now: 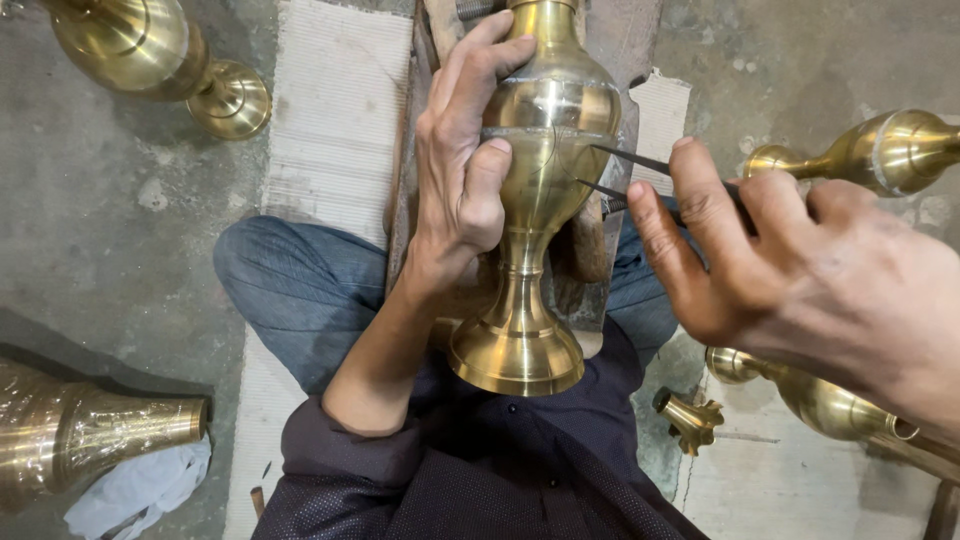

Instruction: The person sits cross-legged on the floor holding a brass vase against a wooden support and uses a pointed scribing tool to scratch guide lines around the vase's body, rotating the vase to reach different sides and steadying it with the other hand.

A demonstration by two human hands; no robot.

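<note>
brass vase (545,190) sits dead centre of the frame, lying along the person's lap with its flared foot toward the camera. left hand (465,165) has its grip wrapped tight around the bulging body, thumb on the seam. right hand (800,275) at the right pinches a dark two-pronged metal tool (640,175), tips touching the vase. more brass vases (150,50) lie on the concrete floor (120,250), upper left and right.

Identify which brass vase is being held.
The middle brass vase, gripped by the left hand over the lap; the other vases lie untouched on the floor.
</note>
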